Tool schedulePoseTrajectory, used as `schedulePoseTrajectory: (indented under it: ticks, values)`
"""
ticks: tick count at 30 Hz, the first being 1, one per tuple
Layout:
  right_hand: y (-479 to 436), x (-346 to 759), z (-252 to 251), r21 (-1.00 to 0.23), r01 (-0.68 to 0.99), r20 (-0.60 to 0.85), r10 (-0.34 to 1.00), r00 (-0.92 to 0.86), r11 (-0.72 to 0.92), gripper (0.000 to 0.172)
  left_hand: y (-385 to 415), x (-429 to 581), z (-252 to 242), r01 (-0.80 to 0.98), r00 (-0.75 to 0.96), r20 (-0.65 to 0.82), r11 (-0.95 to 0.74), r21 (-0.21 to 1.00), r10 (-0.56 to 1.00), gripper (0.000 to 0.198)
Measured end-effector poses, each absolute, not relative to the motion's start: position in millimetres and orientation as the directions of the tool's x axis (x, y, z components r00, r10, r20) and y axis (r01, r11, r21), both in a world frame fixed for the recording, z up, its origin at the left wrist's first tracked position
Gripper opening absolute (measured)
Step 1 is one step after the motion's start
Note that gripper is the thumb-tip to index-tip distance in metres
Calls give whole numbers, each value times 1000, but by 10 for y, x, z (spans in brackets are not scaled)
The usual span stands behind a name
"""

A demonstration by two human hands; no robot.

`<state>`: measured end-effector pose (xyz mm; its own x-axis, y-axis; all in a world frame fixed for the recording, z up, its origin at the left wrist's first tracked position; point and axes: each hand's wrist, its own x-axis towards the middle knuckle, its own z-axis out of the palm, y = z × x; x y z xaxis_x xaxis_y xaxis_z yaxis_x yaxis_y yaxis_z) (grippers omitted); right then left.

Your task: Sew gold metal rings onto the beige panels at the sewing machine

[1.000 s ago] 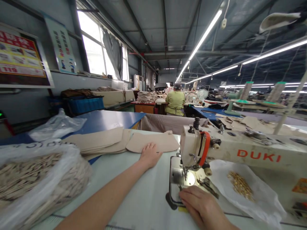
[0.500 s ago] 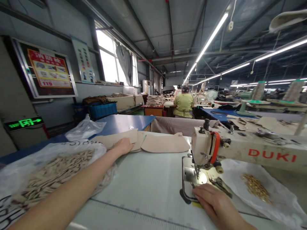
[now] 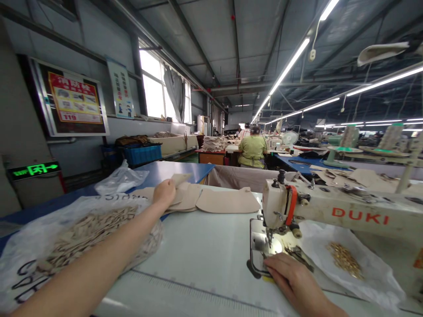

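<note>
My left hand (image 3: 164, 193) reaches to the far side of the sewing table and is closed on a beige cut piece (image 3: 181, 179), whose edge tilts up. Under and beside it lie more beige pieces (image 3: 190, 199), overlapping, and a wide curved beige panel (image 3: 228, 201) rests to their right. My right hand (image 3: 292, 275) stays low in front of the sewing machine (image 3: 280, 198), its fingers pressed together by the needle plate (image 3: 261, 242). Whatever the right fingertips hold is too small to make out.
A plastic bag (image 3: 26, 237) full of small beige strips (image 3: 89, 224) lies on the left. Right of the needle, small gold metal parts (image 3: 345, 260) sit on white plastic (image 3: 317, 240). A printed ruler (image 3: 198, 286) crosses the table's near side. A person (image 3: 253, 147) sits farther off.
My left hand has shifted slightly left and up, and the beige piece in it now tips upward. The right hand keeps its place by the needle plate. The camera view has turned slightly.
</note>
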<state>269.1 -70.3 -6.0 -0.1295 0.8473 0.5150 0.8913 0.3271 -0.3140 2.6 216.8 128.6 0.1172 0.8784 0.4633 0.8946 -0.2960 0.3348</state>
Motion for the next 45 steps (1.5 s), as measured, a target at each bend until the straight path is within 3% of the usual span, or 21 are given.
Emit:
schedulePoseTrajectory:
  ticks: [2, 5, 8, 10, 12, 14, 16, 19, 24, 29, 33, 35, 37, 38, 41, 45]
  values:
    - [-710, 2697, -69, -313, 895, 507, 853, -128, 320, 24, 2006, 26, 1370, 901, 72, 528, -283, 329, 846, 43]
    - [-712, 2702, -83, -314, 896, 509, 853, -121, 314, 23, 1659, 18, 1408, 884, 180, 625, -404, 237, 760, 38]
    - [-709, 2708, -97, -311, 899, 492, 862, -125, 308, 24, 1148, 8, 1210, 760, 522, 642, -648, -51, 561, 35]
    - [-716, 2723, -111, -302, 907, 478, 870, -122, 293, 25, 746, 40, 909, 585, 738, 546, -779, -225, 396, 35]
    - [-732, 2743, -127, -290, 915, 478, 871, -115, 281, 31, 373, 127, 526, 392, 863, 454, -860, -326, 221, 28]
    - [-753, 2751, -132, -287, 917, 488, 866, -111, 279, 40, 112, 258, 166, 250, 866, 500, -864, -437, -3, 15]
    - [-767, 2728, -122, -294, 912, 503, 857, -108, 288, 36, -2, 392, -78, 198, 786, 593, -839, -507, -173, 5]
    - [-752, 2625, -92, -282, 901, 532, 835, -139, 330, 29, 23, 531, -215, 169, 759, 616, -851, -498, -210, 7]
    - [-621, 2463, -117, -153, 894, 514, 807, -292, 421, 24, 114, 625, -358, 123, 745, 617, -856, -502, -255, 14]
    - [-521, 2471, -190, -53, 916, 513, 797, -318, 399, 26, 192, 338, -81, 66, 825, 544, -931, -358, -150, 13]
    - [-538, 2486, -195, -49, 918, 533, 788, -309, 393, 27, 627, -416, 648, 468, 678, 684, -875, -119, 270, 29]
    - [-559, 2490, -202, -66, 922, 539, 791, -290, 383, 28, 957, -878, 980, 741, 450, 688, -669, 68, 569, 29]
    - [-571, 2498, -222, -84, 924, 541, 796, -273, 374, 29, 1263, -1300, 1201, 924, 160, 509, -310, 223, 845, 28]
    - [-573, 2504, -235, -93, 924, 542, 798, -265, 370, 29, 1382, -1476, 1262, 959, 52, 368, -149, 240, 928, 27]
    - [-563, 2519, -269, -110, 925, 534, 806, -255, 365, 28, 1576, -1824, 1281, 966, 14, 184, -61, 253, 983, 13]
    - [-551, 2528, -278, -88, 922, 540, 796, -274, 377, 28, 1615, -1953, 1173, 938, 33, 144, -80, 338, 989, 10]
